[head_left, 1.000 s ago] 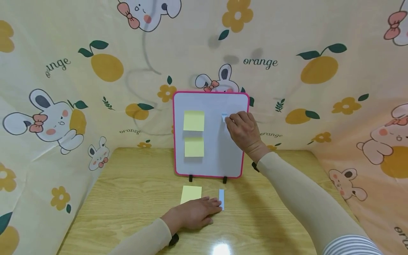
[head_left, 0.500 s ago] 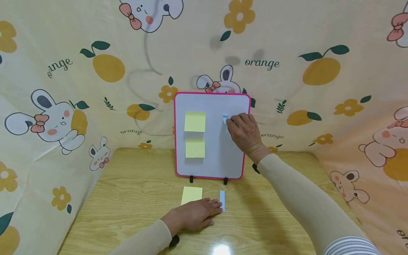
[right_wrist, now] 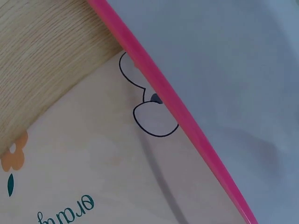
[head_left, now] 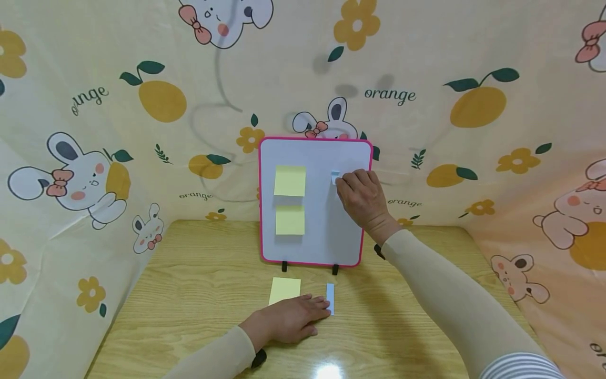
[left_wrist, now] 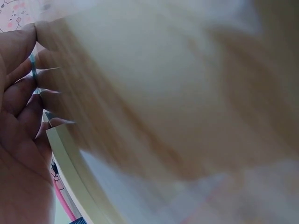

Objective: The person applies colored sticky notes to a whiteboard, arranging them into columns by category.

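My right hand (head_left: pixel 362 196) pinches a small blue sticky note (head_left: pixel 335 176) at the upper right of the whiteboard (head_left: pixel 326 231); the fingers hide much of the note. Two yellow sticky notes (head_left: pixel 290 181) are stuck one above the other on the board's left half. My left hand (head_left: pixel 290 318) rests on the table with fingers extended, covering the near part of a yellow sticky note pad (head_left: pixel 285 289). Its fingertips lie at a narrow blue sticky note pad (head_left: pixel 330 299). The left wrist view shows this hand's fingers (left_wrist: pixel 23 93) beside the yellow pad's edge (left_wrist: pixel 58 144).
The pink-framed board stands on black feet (head_left: pixel 335 269) on a wooden table (head_left: pixel 199 273). A patterned cloth (head_left: pixel 402 42) with rabbits and oranges surrounds the table at the back and sides. The right wrist view shows the board's pink edge (right_wrist: pixel 159 84) without the hand.
The whole head view has shifted slightly. Both hands stay almost where they were, with a little more of the blue note showing beside the right fingers.
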Demonstrator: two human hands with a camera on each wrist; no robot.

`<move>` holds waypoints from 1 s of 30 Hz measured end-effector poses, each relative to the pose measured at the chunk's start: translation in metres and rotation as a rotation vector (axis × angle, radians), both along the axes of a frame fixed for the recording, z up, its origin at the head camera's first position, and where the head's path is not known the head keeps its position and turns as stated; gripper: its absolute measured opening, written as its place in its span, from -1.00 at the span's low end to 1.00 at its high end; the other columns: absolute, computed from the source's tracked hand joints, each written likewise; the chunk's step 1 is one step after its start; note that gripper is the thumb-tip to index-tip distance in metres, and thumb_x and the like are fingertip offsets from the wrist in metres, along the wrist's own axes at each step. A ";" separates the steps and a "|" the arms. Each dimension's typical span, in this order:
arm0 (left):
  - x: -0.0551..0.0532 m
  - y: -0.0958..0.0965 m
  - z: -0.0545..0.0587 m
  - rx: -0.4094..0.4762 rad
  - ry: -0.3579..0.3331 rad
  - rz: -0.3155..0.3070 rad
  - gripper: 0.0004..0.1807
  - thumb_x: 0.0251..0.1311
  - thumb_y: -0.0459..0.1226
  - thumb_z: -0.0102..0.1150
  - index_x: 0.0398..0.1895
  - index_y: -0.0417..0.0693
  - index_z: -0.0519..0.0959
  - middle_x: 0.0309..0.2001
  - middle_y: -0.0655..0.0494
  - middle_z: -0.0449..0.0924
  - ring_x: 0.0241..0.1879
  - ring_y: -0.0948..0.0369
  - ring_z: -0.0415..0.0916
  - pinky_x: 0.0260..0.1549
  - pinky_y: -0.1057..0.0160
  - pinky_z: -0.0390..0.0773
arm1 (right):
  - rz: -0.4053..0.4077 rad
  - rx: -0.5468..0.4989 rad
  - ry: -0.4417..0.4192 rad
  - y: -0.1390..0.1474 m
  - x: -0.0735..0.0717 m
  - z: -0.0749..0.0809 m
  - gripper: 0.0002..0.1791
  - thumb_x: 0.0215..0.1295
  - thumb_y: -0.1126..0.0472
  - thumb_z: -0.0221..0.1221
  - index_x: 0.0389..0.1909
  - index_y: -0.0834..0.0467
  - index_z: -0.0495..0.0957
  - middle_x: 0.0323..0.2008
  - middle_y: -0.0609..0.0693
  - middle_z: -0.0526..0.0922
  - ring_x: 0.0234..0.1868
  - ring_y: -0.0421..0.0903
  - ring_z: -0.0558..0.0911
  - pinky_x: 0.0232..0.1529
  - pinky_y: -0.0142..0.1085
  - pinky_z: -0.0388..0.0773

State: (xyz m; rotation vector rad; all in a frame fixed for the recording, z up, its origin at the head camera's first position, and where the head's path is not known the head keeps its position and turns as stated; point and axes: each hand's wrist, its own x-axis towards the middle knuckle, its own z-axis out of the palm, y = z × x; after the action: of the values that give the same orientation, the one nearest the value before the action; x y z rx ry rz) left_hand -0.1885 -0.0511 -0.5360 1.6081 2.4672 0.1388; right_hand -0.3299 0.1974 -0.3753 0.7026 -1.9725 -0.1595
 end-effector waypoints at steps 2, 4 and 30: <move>0.000 0.000 -0.001 0.001 -0.001 -0.001 -0.41 0.65 -0.04 -0.05 0.64 0.06 0.29 0.64 0.11 0.23 0.63 0.22 0.14 0.64 0.20 0.15 | 0.001 -0.002 0.002 0.000 0.000 0.000 -0.87 0.44 0.24 0.30 -0.21 0.26 0.64 -0.21 0.12 0.73 -0.12 0.11 0.63 -0.20 -0.10 0.58; 0.000 0.000 -0.001 0.002 0.001 -0.002 -0.41 0.65 -0.03 -0.05 0.64 0.05 0.29 0.64 0.11 0.23 0.63 0.22 0.14 0.64 0.19 0.15 | 0.005 -0.006 0.006 -0.001 0.000 0.000 -0.86 0.45 0.24 0.29 -0.23 0.26 0.63 -0.22 0.12 0.73 -0.13 0.11 0.63 -0.21 -0.10 0.57; 0.001 -0.001 0.002 0.014 -0.013 0.000 -0.41 0.65 -0.05 -0.04 0.63 0.04 0.30 0.63 0.10 0.24 0.63 0.20 0.15 0.64 0.18 0.16 | 0.017 -0.009 -0.019 -0.002 -0.002 -0.004 -0.84 0.49 0.25 0.23 -0.28 0.26 0.62 -0.25 0.12 0.71 -0.15 0.12 0.61 -0.21 -0.10 0.55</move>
State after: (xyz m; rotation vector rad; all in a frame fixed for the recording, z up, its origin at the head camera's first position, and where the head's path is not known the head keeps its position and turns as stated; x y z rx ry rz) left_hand -0.1880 -0.0525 -0.5335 1.6078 2.4618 0.1656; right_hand -0.3315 0.1952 -0.3789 0.7166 -1.9840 -0.1338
